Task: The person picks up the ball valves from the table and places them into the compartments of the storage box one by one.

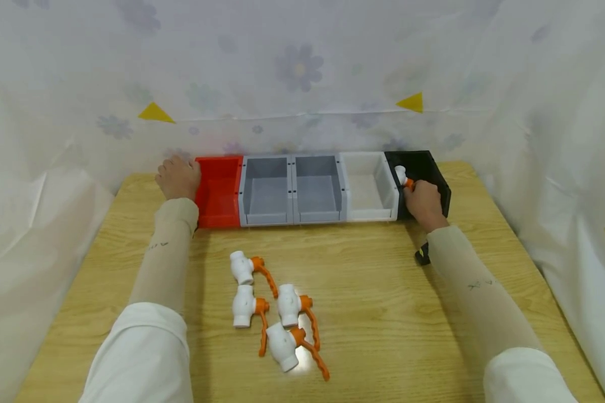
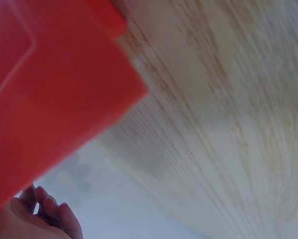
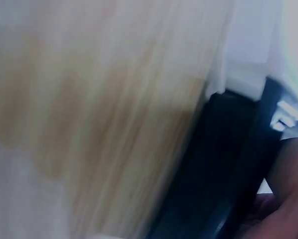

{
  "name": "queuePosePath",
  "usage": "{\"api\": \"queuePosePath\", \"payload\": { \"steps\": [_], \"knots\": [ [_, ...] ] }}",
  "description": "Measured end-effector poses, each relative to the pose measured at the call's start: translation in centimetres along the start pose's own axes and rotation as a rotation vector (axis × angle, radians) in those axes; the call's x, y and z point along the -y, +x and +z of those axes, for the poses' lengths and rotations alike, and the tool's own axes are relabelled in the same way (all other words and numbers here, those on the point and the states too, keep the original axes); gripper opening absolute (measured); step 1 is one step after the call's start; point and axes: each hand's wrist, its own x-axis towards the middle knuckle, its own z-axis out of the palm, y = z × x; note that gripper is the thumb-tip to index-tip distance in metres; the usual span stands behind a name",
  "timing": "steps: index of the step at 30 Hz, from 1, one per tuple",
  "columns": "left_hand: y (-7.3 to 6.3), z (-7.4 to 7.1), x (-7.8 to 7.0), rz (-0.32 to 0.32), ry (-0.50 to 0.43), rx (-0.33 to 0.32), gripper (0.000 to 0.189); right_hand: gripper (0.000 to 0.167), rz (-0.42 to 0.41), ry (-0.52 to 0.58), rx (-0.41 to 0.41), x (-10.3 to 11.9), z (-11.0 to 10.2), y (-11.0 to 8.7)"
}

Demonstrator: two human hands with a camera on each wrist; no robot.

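At the right end of the row, my right hand (image 1: 424,204) reaches over the front of the black bin (image 1: 442,190) and grips a white ball valve (image 1: 400,173) by its orange handle, mostly hidden by the fingers. In the right wrist view the hand (image 3: 283,204) shows past the black bin's wall (image 3: 204,164). My left hand (image 1: 178,176) rests against the outer side of the red bin (image 1: 217,190), holding nothing, its fingers loosely bent. Several white ball valves (image 1: 284,344) with orange lever handles lie on the wooden table (image 1: 363,313) between the forearms.
Between the red and black bins stand two grey bins (image 1: 267,193) and a white bin (image 1: 368,187), side by side. A flower-patterned sheet (image 1: 297,67) hangs behind the row. A small black strap piece (image 1: 422,254) shows by the right wrist.
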Motion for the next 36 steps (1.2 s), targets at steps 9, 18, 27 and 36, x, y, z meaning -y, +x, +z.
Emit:
{"api": "queuePosePath", "payload": {
  "steps": [9,18,27,36],
  "knots": [
    [0.3,0.1,-0.3,-0.004,0.020,-0.003,0.059,0.037,-0.146,0.096,-0.084,1.2,-1.9,-3.8],
    [0.6,-0.2,-0.5,-0.007,-0.010,-0.047,0.056,0.029,-0.297,0.095,-0.015,4.5,-3.5,-9.4],
    [0.5,-0.5,-0.4,-0.012,0.000,-0.017,0.058,0.019,-0.448,0.015,0.194,7.2,-0.2,-14.9],
    [0.7,0.0,0.0,-0.013,0.012,-0.015,0.058,0.015,-0.517,0.019,0.347,9.2,1.5,-18.3]
  ]
}}
